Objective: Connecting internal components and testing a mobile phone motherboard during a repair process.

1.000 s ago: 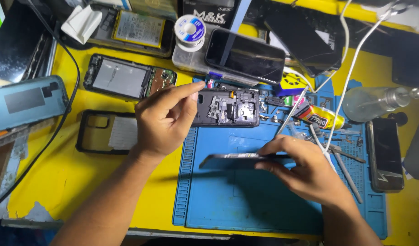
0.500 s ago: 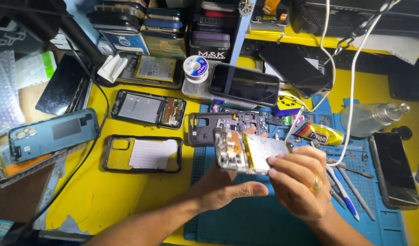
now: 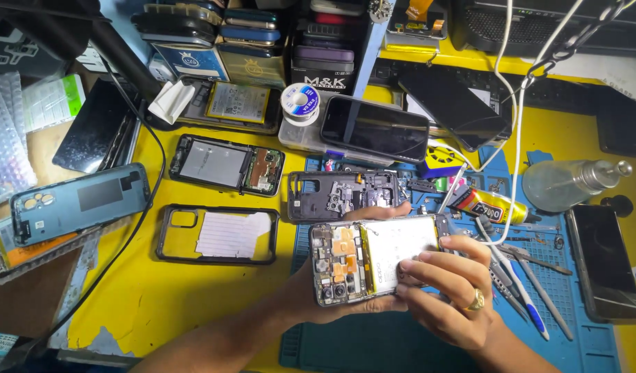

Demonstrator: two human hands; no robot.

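Observation:
An opened phone [image 3: 363,257] with its back removed lies face down in my hands, showing a white battery, circuit board and camera modules. My left hand [image 3: 311,293] cradles it from below, thumb along its near edge. My right hand [image 3: 449,290], a gold ring on one finger, grips its right end with fingertips on the battery. Just beyond lies a dark inner frame plate [image 3: 342,195] on the blue work mat [image 3: 373,345].
On the yellow table [image 3: 135,297] lie a black phone case [image 3: 217,235], another opened phone [image 3: 228,166], a blue back cover [image 3: 79,202], a dark-screened phone [image 3: 374,128], a solder spool [image 3: 302,102], a glue tube [image 3: 487,204], a spray bottle [image 3: 570,183], tweezers [image 3: 532,276] and white cables [image 3: 515,131].
My hands have lifted the opened phone off the mat and turned its open back up towards me. The view has tilted, showing more of the table's left side.

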